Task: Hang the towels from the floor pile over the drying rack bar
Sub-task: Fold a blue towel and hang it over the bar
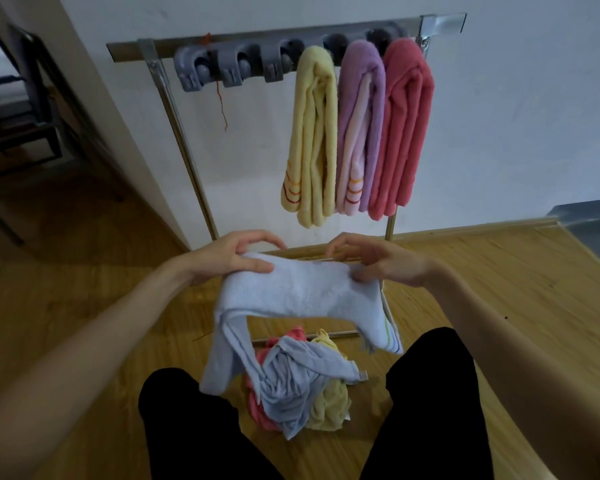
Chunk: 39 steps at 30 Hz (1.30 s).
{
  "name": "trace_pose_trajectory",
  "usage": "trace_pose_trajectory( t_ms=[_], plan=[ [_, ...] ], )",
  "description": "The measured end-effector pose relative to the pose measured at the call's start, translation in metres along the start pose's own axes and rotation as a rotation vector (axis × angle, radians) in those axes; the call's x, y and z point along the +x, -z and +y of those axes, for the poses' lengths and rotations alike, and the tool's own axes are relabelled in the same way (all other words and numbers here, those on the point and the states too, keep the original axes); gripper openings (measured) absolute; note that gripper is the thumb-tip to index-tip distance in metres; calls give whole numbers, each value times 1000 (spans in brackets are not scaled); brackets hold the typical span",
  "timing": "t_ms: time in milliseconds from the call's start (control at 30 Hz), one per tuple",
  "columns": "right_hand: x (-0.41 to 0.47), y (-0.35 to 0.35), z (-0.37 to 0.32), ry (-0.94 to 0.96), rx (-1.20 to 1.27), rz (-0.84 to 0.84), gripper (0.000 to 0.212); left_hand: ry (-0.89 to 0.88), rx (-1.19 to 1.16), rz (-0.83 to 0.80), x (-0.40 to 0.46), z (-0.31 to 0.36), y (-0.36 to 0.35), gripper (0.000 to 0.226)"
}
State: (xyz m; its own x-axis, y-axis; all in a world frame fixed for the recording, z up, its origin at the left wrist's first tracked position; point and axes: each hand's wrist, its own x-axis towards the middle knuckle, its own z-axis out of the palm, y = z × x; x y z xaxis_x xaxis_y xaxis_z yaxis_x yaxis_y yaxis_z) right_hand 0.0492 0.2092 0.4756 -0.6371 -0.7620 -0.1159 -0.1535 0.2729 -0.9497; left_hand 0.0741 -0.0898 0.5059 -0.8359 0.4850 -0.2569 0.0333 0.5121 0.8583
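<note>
A light blue towel [291, 296] is held up between both hands above the floor pile [302, 386]. My left hand [232, 258] grips its left end, thumb on top. My right hand [378, 261] pinches its right end. The towel's ends droop down on both sides. The pile holds blue, pink and yellow towels on the wooden floor between my knees. On the drying rack bar [257, 36] hang a yellow towel [312, 140], a purple towel [359, 129] and a pink towel [402, 129], side by side at the right.
Grey clip holders [229, 67] sit along the left part of the bar with nothing in them. The rack's metal legs [187, 157] stand against a white wall. A dark chair [21, 109] stands at the far left. My black-clad knees [194, 420] flank the pile.
</note>
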Motion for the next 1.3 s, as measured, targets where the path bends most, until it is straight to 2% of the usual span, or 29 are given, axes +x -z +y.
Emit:
trace_pose_trajectory(
  t_ms=[67, 133, 233, 400, 500, 567, 633, 800, 900, 1033, 1100, 1200, 1300],
  plan=[
    [6, 7, -15, 22, -105, -44, 47, -49, -49, 21, 1, 10, 8, 41],
    [13, 14, -30, 8, -213, -103, 45, -63, -88, 20, -1, 23, 18, 34],
    [30, 17, -53, -2, -429, -117, 45, -90, 132, -26, -1, 44, 35, 18],
    [67, 22, -75, -39, -770, 147, 42, -63, 504, -223, 10, 74, 64, 16],
    [80, 30, -86, -20, -831, 312, 40, 19, 678, -220, 20, 79, 88, 26],
    [89, 39, -93, 16, -856, 392, 37, 64, 770, -138, 28, 78, 105, 33],
    [100, 46, -100, 61, -873, 465, 33, 36, 848, 10, 36, 79, 119, 39],
    [126, 58, -121, 166, -868, 704, 30, -120, 987, 511, 58, 84, 138, 45],
    [140, 62, -135, 221, -835, 854, 33, -292, 981, 793, 70, 88, 146, 43],
    [157, 64, -153, 299, -718, 1020, 30, -319, 1151, 958, 79, 103, 163, 52],
    [169, 66, -160, 294, -700, 1094, 31, -352, 1185, 1030, 85, 112, 167, 45],
    [185, 68, -166, 271, -709, 1162, 41, -340, 1219, 1063, 94, 122, 171, 33],
    [192, 69, -170, 262, -708, 1218, 48, -323, 1224, 1101, 106, 126, 176, 40]
  ],
)
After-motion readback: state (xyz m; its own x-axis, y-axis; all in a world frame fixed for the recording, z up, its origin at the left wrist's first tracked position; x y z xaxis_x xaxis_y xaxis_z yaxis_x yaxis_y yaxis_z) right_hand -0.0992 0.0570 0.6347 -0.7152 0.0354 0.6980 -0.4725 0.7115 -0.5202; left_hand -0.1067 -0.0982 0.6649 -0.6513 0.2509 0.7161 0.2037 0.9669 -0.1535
